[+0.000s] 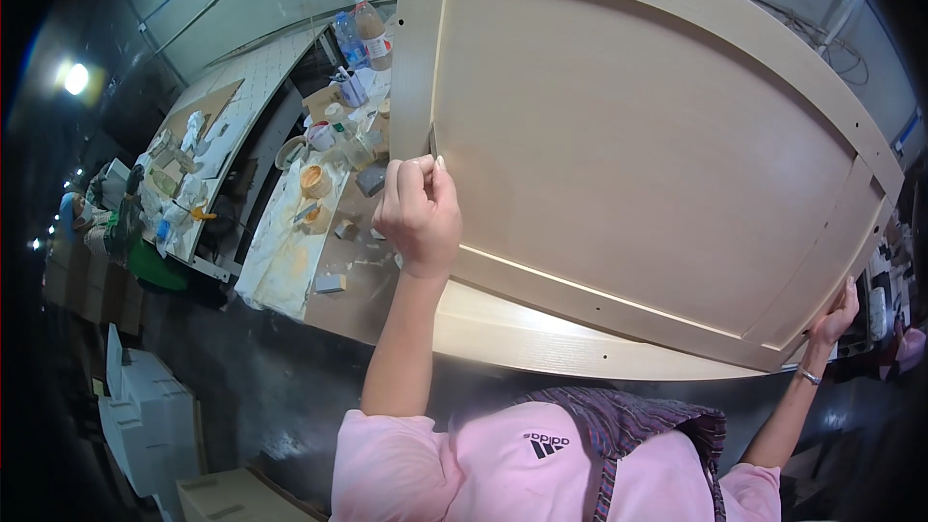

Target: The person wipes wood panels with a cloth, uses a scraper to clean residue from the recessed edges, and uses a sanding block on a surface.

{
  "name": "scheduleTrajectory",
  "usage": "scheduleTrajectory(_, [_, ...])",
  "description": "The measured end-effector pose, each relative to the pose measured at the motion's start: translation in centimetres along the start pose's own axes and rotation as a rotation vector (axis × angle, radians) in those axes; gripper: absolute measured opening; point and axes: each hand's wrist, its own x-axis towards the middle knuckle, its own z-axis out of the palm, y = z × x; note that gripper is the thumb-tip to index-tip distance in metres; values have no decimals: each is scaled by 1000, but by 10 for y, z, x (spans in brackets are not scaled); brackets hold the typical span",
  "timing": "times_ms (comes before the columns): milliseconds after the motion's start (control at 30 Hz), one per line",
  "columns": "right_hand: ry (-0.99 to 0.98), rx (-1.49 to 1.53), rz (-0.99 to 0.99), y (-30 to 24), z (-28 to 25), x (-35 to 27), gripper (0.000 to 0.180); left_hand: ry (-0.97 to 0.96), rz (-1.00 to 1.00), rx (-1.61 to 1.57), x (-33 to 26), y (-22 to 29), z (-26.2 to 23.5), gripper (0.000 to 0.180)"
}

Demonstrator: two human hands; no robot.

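Partly hidden in the left hand (418, 213), a small tool (432, 140) meets the door panel (638, 145).

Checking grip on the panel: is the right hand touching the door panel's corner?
Touching. The head view shows the right hand with fingers wrapped around the lower right corner of the door panel.
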Motion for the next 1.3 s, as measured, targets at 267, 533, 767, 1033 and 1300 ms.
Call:
scheduleTrajectory(267, [-42,-50,-41,-8,7,-5,27,-6,35,-28,20,1,3,14])
scheduleTrajectory(533, [-86,-80,-40,-7,4,-3,26,-39,17,9,9,-3,-1,19])
scheduleTrajectory(767, [-81,-56,-25,-11,11,-7,25,-48,21,-40,-4,-2,-3,16])
scheduleTrajectory(1033, [-107,-12,5,-9,7,-4,26,-58,88,5,5,-4,0,17])
scheduleTrajectory(1300, [-153,-32,-27,0,-14,7,28,-35,123,-2,24,-4,6,18])
